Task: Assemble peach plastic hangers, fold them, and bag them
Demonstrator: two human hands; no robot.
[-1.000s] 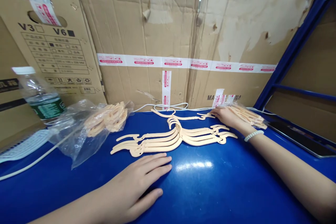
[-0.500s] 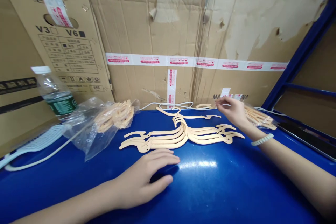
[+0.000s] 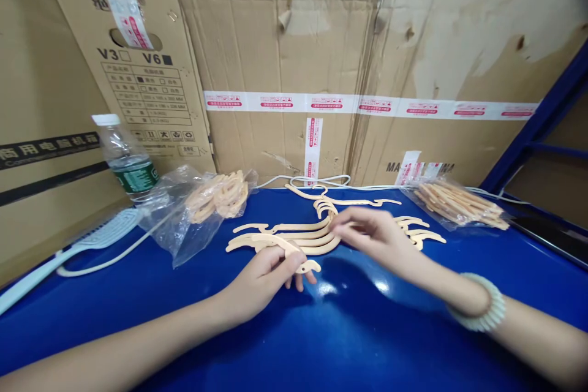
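My left hand [image 3: 269,272] is closed around a small curved beige hanger arm [image 3: 309,266], which shows a hole near its end. The thumb presses on top, with the other fingertips beneath. My right hand [image 3: 370,236] is just right of it, thumb and fingers drawn together at the middle of a row of beige hangers [image 3: 305,242]. Whether anything is between those fingertips, I cannot make out. The hangers lie nested on the blue table, hooks pointing to the back; my right hand hides part of their right side. One separate hanger [image 3: 340,200] lies behind them.
On the left are a bag of beige hooks [image 3: 215,196], a water bottle [image 3: 131,165] and a pale blue brush-like object [image 3: 103,233]. At the back right lies a bag of beige hanger arms [image 3: 459,202], beside a dark flat object [image 3: 551,239]. Cardboard [image 3: 285,55] stands behind.
My right hand has come from the back of the table to the middle. The loose hanger arm from the back is gone from there, and my left hand now holds one.
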